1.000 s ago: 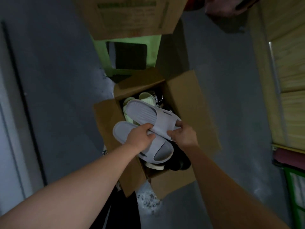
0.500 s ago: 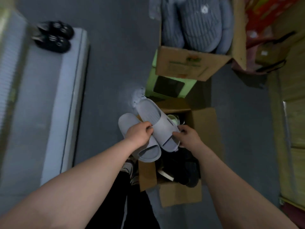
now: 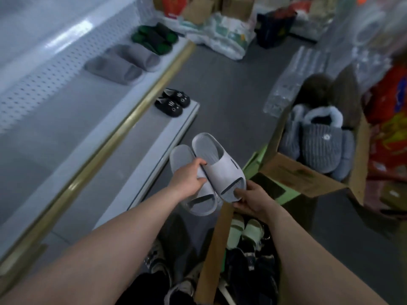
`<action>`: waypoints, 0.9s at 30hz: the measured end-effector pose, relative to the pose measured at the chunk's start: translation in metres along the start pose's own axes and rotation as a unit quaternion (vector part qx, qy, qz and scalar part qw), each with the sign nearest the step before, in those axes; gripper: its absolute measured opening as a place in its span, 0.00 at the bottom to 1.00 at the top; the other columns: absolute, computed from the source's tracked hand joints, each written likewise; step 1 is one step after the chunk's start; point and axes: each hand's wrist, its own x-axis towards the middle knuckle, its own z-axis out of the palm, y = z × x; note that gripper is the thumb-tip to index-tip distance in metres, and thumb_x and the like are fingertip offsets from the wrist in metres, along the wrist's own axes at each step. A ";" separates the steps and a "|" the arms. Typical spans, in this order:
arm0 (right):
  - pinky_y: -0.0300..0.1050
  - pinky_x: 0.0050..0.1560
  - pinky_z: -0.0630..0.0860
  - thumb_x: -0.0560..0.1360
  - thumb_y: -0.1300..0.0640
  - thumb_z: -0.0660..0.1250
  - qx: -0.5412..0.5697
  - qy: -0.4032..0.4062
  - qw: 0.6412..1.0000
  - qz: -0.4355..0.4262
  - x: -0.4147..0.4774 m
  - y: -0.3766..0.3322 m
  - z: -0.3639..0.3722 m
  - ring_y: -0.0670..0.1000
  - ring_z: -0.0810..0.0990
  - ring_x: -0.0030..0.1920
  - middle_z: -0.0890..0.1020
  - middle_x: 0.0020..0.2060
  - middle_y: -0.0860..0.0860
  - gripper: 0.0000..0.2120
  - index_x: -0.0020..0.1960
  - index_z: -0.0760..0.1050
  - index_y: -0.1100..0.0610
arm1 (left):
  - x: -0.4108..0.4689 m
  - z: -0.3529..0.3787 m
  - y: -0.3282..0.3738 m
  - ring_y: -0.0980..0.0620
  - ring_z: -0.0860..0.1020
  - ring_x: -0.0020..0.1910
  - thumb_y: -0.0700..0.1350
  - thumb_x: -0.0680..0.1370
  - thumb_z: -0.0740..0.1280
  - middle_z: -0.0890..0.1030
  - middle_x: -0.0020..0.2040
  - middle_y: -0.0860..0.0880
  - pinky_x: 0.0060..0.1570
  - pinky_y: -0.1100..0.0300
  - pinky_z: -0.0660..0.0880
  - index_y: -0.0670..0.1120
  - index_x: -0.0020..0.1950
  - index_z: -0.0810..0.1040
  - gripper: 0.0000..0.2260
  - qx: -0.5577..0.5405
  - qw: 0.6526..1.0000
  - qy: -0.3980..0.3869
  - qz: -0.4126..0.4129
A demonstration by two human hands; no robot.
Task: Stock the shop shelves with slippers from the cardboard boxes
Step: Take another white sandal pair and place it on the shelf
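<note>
Down between the shelves and the boxes, a pair of pale grey slides [image 3: 217, 164] is held up in the air, one slipper per hand, lying side by side and touching. The left hand [image 3: 189, 179] has its fingers curled round the strap of the one nearer the shelves. The right hand [image 3: 251, 198] pinches the toe end of the other between thumb and fingers.

Right under the hands is an open cardboard box [image 3: 212, 249] and it's a proper jumble in there: a pale green pair [image 3: 244, 231] on top, with a pile of dark slippers [image 3: 253, 274] below them. Just past it a second cardboard box [image 3: 297, 176] sits on a green stool [image 3: 288, 194], stuffed with fluffy blue-grey slippers [image 3: 321, 146] that have ribbed uppers and furry collars.

Over on the left, the lower shelf [image 3: 154, 137] carries one small black pair with cat faces [image 3: 174, 103] at its far end. The upper shelf [image 3: 66, 111] has a darker grey pair of slides [image 3: 123, 62] and, further along, a green-and-black pair [image 3: 154, 38].

Crinkly clear plastic [image 3: 293, 78] lies on the floor [image 3: 231, 80] behind the second box. Bags and more boxes are piled at the far end — too blurry to say what's in them.
</note>
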 end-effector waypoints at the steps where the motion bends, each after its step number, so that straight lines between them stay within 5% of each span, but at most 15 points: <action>1: 0.43 0.33 0.82 0.77 0.69 0.65 0.008 -0.004 1.000 -0.010 -0.001 -0.013 0.006 0.53 0.83 0.37 0.80 0.53 0.59 0.18 0.66 0.71 0.61 | 0.000 -0.012 -0.002 0.44 0.76 0.61 0.45 0.77 0.67 0.77 0.63 0.46 0.58 0.51 0.73 0.51 0.68 0.67 0.20 -0.007 1.000 0.015 -0.009; 5: 0.42 0.34 0.80 0.76 0.70 0.65 -0.007 -0.013 0.999 -0.049 0.000 -0.054 0.034 0.55 0.83 0.44 0.79 0.56 0.60 0.20 0.66 0.70 0.61 | -0.003 -0.058 -0.011 0.42 0.76 0.60 0.43 0.78 0.65 0.76 0.62 0.44 0.54 0.53 0.71 0.46 0.69 0.63 0.20 -0.029 0.996 0.073 -0.044; 10: 0.41 0.31 0.80 0.75 0.71 0.63 -0.018 -0.009 0.997 -0.080 0.000 -0.089 0.075 0.59 0.80 0.48 0.76 0.58 0.62 0.17 0.62 0.69 0.61 | -0.011 -0.103 -0.034 0.46 0.78 0.48 0.44 0.76 0.68 0.79 0.46 0.48 0.44 0.55 0.72 0.45 0.67 0.67 0.21 -0.070 0.986 0.132 -0.069; 17: 0.41 0.33 0.81 0.75 0.71 0.63 -0.022 -0.005 0.995 -0.097 0.002 -0.120 0.119 0.58 0.78 0.50 0.75 0.56 0.60 0.16 0.60 0.69 0.60 | -0.008 -0.145 -0.077 0.46 0.81 0.51 0.46 0.74 0.73 0.84 0.51 0.47 0.53 0.52 0.77 0.45 0.59 0.78 0.15 -0.116 0.980 0.140 -0.084; 27: 0.39 0.29 0.78 0.73 0.72 0.64 -0.009 0.006 0.995 -0.095 0.038 -0.147 0.200 0.57 0.78 0.47 0.75 0.55 0.61 0.17 0.60 0.70 0.62 | 0.019 -0.194 -0.143 0.47 0.79 0.55 0.51 0.76 0.71 0.81 0.58 0.46 0.52 0.55 0.75 0.48 0.62 0.76 0.17 -0.108 0.981 0.137 -0.083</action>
